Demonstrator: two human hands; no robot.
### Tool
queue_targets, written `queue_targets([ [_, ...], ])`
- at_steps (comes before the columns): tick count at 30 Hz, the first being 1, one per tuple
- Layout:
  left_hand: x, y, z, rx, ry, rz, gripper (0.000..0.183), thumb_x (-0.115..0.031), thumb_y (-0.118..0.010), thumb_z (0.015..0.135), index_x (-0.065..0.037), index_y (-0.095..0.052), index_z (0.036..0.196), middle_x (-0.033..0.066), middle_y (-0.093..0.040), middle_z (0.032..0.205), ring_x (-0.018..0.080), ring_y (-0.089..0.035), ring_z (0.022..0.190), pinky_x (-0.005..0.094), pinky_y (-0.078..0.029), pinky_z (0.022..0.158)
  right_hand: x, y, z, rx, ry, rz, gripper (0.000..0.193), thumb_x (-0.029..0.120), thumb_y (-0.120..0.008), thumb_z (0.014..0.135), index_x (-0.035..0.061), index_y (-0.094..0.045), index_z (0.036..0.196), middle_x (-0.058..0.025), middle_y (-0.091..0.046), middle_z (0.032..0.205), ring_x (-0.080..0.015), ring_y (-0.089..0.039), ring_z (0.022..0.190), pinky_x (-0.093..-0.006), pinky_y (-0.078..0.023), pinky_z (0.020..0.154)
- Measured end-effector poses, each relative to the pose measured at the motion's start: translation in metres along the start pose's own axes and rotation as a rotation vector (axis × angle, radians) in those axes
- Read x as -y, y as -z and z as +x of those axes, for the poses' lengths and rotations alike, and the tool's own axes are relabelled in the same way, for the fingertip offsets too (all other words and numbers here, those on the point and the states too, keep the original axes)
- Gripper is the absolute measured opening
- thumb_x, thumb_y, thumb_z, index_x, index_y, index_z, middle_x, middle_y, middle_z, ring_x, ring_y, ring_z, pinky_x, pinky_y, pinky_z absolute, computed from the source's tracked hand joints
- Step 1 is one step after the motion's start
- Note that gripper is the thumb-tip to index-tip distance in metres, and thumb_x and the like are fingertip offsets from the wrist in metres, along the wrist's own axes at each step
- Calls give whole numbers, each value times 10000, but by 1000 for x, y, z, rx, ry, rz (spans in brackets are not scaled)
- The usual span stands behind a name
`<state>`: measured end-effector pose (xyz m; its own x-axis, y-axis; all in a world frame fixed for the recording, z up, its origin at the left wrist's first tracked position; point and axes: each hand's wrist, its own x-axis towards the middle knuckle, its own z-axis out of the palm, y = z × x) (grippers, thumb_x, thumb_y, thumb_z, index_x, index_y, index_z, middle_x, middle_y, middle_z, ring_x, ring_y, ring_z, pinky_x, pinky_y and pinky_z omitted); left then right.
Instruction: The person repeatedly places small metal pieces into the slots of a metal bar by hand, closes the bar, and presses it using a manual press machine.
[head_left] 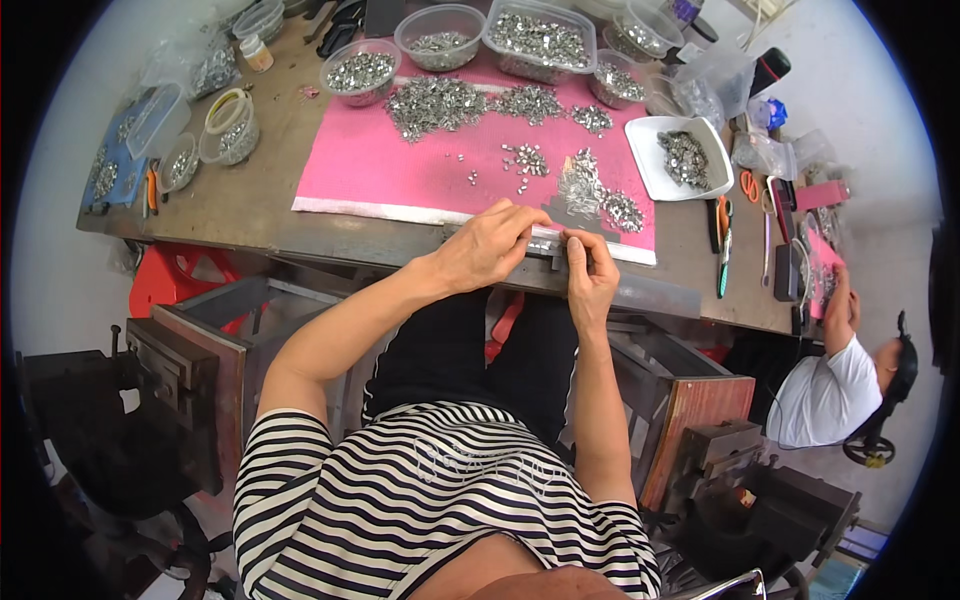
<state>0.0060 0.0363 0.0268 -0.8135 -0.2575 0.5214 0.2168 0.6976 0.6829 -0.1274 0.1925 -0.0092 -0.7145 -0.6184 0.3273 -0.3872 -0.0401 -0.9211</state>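
Observation:
At the bench's front edge, both hands work over a small metal fixture [545,244] with a shiny strip across its top. My left hand [488,245] is closed, thumb and fingertips together at the fixture's left end. On its right end my right hand [592,272] pinches with thumb and forefinger. Whatever is between the fingertips is too small to make out. Just beyond lie a pile of slim silvery metal pieces [580,182] on a grey plate and a smaller pile of metal pieces [622,211], both on a pink mat [370,160].
Tubs of metal parts, including a rectangular clear tub [540,72], line the back. A white tray [648,160] with parts stands right, near teal-handled scissors [723,270]. Orange-handled pliers [151,188] lie far left. Another person [830,390] works at the far right.

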Motion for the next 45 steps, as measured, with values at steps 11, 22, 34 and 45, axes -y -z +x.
queue_targets([
  [11,1,-9,-11,58,-200,240,443,35,-643,801,-45,-621,1236,94,-627,911,307,-588,923,411,-532,823,7,8,15,256,98,-210,201,3,-684,929,-17,-667,1128,-69,-681,1002,-152,-671,927,-282,-529,835],
  [22,9,37,-52,-161,62,427,550,-296,-818,790,-69,-630,1255,114,-568,1154,311,-523,1073,442,-409,938,23,24,25,371,58,-216,358,63,-765,857,12,-662,1196,-119,-705,1035,-242,-691,961,-357,-542,861],
  [34,12,23,-31,-109,15,165,329,-95,-798,773,-71,-684,1081,100,-591,1091,303,-551,1026,417,-411,934,56,69,-22,314,204,-414,517,78,-817,783,22,-597,1247,-146,-592,1149,-344,-629,1037,-397,-522,870],
  [45,-155,-239,84,718,-54,-798,518,-56,-717,889,-25,-526,1370,79,-629,1097,158,-605,994,320,-495,902,138,254,-242,-525,-174,-797,416,101,-839,761,17,-633,1112,-98,-585,958,-229,-628,889,-331,-522,767],
])
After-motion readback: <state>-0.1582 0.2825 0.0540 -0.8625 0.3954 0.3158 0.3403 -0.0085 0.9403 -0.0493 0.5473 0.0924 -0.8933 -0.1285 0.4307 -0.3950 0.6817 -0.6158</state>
